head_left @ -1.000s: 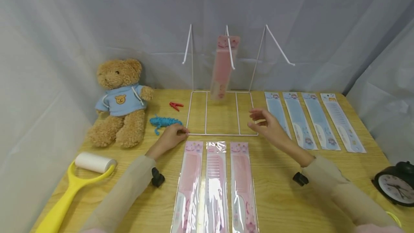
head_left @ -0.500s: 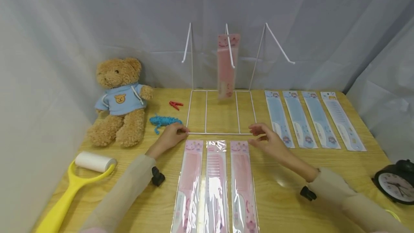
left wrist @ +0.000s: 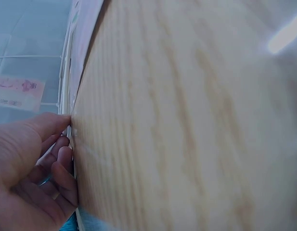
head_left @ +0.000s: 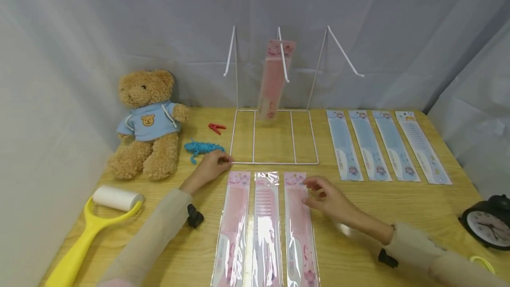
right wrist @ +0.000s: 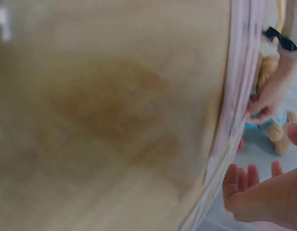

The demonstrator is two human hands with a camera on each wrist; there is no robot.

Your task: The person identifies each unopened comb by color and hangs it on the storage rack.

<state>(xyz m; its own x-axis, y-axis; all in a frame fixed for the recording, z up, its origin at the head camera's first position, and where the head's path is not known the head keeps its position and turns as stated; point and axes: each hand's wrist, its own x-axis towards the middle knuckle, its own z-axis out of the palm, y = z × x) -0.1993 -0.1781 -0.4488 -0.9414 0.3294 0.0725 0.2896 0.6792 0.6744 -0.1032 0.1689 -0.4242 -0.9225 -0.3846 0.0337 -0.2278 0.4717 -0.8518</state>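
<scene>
My left hand point(head_left: 210, 167) pinches the white wire rack point(head_left: 275, 163) at its near left corner; my right hand point(head_left: 330, 198), thumb and fingers parted, is at the rightmost pink comb packet point(head_left: 297, 216), flat on the table point(head_left: 342, 262).

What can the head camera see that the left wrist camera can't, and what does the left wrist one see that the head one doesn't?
Only the head view shows the yellow-handled roller with a white cylinder, the round black alarm clock and the right hand.

Only the left wrist view shows the palm side of the left hand.

Both show that hand at the white wire rack, flat pink plastic packets and the light wooden table.
</scene>
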